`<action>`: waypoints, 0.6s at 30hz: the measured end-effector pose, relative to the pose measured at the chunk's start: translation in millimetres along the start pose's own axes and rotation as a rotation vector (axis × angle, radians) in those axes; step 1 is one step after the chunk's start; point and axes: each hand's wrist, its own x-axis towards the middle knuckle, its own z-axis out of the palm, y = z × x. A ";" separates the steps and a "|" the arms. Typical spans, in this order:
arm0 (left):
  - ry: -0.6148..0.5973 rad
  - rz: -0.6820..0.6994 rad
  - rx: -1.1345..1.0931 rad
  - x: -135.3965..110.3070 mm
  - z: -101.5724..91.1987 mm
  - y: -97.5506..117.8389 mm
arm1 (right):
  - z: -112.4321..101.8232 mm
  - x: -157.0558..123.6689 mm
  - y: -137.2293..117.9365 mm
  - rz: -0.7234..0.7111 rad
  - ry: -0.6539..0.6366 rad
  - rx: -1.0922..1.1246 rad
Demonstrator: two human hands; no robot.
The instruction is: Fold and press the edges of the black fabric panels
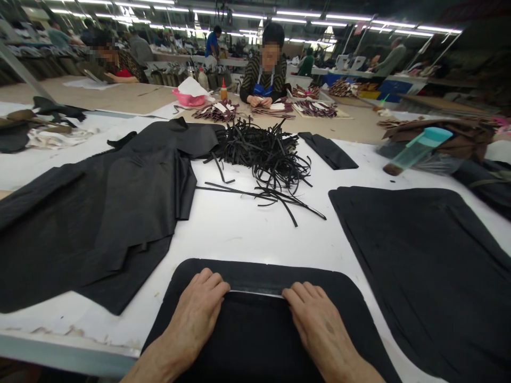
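In front of me a black fabric panel [255, 268] with rounded corners lies on the white table. A second black piece [255, 330] lies over it, its far edge running between my hands along a thin pale line. My left hand [202, 300] grips that edge at its left end, fingers curled and pressed together. At the right end my right hand [313, 308] does the same, fingertips on the edge. The undersides of the fingers and the thumbs are mostly hidden.
Black sheets [99, 197] are heaped at left, and a stack of black panels [423, 255] lies at right. Beyond my hands sits a pile of thin black strips [263, 149]. A bottle with a turquoise lid [417, 149] lies back right. A co-worker [265, 80] sits across the table.
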 end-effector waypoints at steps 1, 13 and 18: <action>0.006 0.009 0.003 0.2 1.6 1.5 | 1.3 3.1 -5.6 -0.003 -0.007 0.030; 0.113 0.179 0.025 9.7 24.8 26.5 | 21.1 12.9 -26.5 -0.047 0.044 0.090; 0.176 0.268 0.003 10.1 35.0 20.1 | 21.7 11.1 -22.1 -0.087 0.063 0.110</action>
